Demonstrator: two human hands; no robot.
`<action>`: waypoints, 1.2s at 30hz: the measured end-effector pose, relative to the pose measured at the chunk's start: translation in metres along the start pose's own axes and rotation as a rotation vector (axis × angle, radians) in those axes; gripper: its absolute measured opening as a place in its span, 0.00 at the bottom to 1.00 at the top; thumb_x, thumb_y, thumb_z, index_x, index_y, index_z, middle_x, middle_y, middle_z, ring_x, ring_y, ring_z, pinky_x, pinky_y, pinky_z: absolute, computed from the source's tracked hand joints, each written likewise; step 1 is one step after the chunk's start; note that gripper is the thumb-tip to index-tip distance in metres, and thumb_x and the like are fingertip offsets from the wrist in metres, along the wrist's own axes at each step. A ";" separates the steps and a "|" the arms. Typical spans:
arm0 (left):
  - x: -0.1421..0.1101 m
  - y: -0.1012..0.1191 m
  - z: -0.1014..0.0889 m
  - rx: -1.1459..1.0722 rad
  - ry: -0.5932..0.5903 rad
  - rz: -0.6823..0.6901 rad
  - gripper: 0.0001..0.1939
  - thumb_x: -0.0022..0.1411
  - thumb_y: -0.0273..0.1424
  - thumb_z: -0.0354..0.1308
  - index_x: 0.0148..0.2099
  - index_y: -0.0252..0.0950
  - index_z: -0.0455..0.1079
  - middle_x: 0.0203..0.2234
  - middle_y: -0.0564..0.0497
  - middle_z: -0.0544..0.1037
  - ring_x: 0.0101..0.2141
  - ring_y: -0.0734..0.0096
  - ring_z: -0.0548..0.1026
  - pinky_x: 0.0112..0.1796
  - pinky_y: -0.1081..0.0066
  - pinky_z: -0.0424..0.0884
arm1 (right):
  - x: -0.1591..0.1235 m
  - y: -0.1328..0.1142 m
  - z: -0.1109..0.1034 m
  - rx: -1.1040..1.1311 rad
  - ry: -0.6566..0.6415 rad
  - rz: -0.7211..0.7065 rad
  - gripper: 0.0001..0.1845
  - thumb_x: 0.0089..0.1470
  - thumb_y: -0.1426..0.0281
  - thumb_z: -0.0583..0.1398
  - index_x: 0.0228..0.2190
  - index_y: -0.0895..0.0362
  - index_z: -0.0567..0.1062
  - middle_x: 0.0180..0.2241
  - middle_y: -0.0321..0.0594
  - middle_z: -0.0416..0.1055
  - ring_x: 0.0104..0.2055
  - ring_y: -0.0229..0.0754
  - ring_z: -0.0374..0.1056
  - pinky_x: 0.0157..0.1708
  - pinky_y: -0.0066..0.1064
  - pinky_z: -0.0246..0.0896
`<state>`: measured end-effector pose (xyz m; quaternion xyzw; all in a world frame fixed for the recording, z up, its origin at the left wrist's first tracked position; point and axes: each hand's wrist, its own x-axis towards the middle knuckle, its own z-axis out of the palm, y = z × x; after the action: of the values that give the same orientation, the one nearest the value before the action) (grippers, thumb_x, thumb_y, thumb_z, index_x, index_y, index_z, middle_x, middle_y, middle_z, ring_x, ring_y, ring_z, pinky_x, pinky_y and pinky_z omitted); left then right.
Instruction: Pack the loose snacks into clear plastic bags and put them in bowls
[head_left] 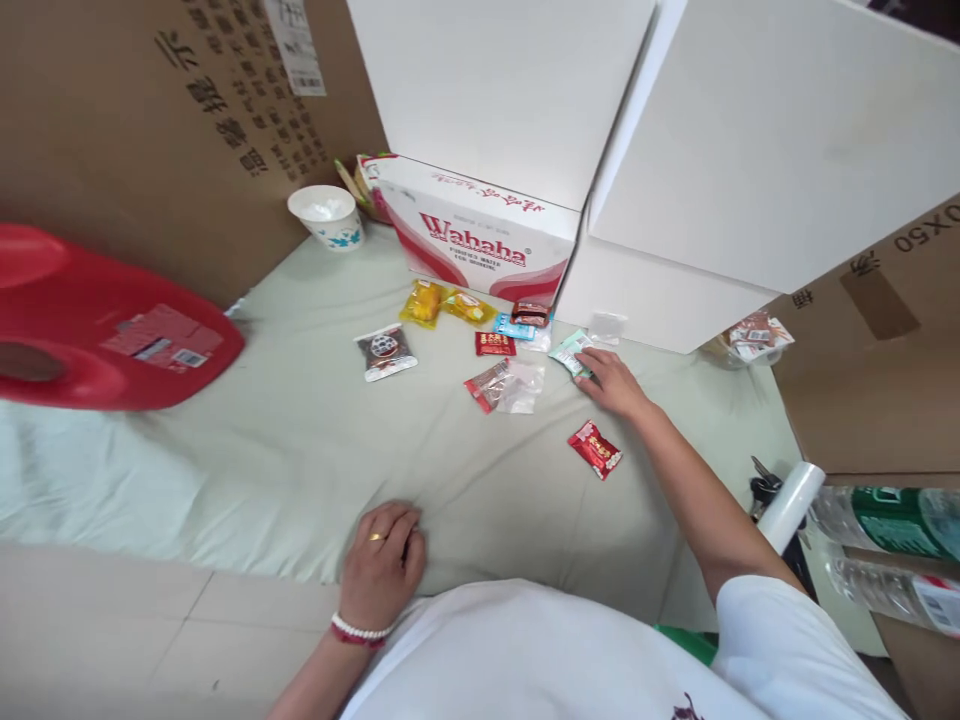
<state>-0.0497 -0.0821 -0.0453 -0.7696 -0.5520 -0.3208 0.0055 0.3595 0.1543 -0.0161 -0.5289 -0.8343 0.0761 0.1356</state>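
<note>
My right hand [611, 380] reaches forward over the table, its fingers and thumb closed on the near end of a small light green snack packet [570, 350]. The packet lies flat or nearly so; I cannot tell if it is lifted. Just nearer to me is a red wrapped snack [595, 449]. To the left of the green packet are a red-and-clear packet [489, 384], a dark red packet [495, 344], a blue packet [514, 326] and a brown-red one [530, 314]. My left hand [382, 560] rests curled at the table's near edge, with nothing visible in it.
Two yellow packets [424, 303] and a black-and-white packet [385, 352] lie left of centre. Behind stand a Wahaha carton [480, 240], a paper cup [328, 218] and white panels [690, 140]. A red jug [172, 340] lies left; plastic bottles [885, 520] lie right.
</note>
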 end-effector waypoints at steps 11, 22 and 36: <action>0.071 -0.082 -0.034 -0.167 0.120 -0.410 0.10 0.68 0.30 0.51 0.41 0.38 0.74 0.39 0.46 0.79 0.44 0.62 0.77 0.49 0.60 0.74 | -0.038 -0.018 -0.008 0.132 0.241 0.220 0.33 0.61 0.50 0.58 0.61 0.54 0.70 0.65 0.54 0.62 0.67 0.57 0.59 0.63 0.54 0.58; 0.295 -0.177 0.083 -0.204 -0.286 -0.448 0.27 0.73 0.41 0.44 0.70 0.41 0.61 0.68 0.44 0.65 0.69 0.55 0.58 0.68 0.44 0.46 | -0.188 -0.087 -0.007 0.408 0.258 0.766 0.22 0.54 0.46 0.60 0.38 0.47 0.83 0.47 0.42 0.81 0.52 0.59 0.75 0.56 0.52 0.69; 0.227 -0.029 0.074 -0.338 -0.207 -0.281 0.19 0.73 0.42 0.46 0.44 0.38 0.74 0.33 0.47 0.78 0.39 0.62 0.77 0.45 0.64 0.70 | -0.143 -0.124 -0.031 0.487 0.392 0.923 0.25 0.57 0.47 0.61 0.43 0.53 0.81 0.32 0.43 0.79 0.32 0.48 0.74 0.36 0.39 0.70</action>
<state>0.0039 0.1479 -0.0004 -0.7042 -0.5897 -0.3256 -0.2244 0.3205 -0.0288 0.0260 -0.7972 -0.4335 0.2183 0.3590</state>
